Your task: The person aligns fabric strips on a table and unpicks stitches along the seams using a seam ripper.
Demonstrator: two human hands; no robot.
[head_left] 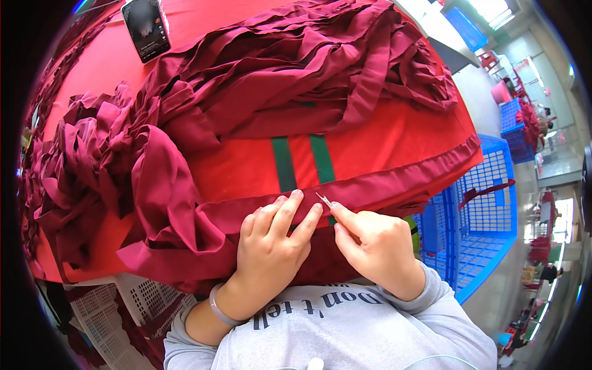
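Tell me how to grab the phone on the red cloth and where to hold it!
I'd pinch the phone by its two long edges, reaching in from the left. It's a flat slab with straight sides, and plain red cloth lies to its left, while the maroon fabric crowds its lower right.

Runs low over the red cloth [231, 169] and its green bands [283, 163], between the maroon strip [407, 179] and the heaped fabric [290, 68] beyond. Is hemmed in by the crumpled pile [92, 148] on the left and, on the near side, by the left hand [271, 240], right hand [382, 243] and pointed tool [324, 200]. Meets the blue basket [512, 209] beyond the cloth's right edge.
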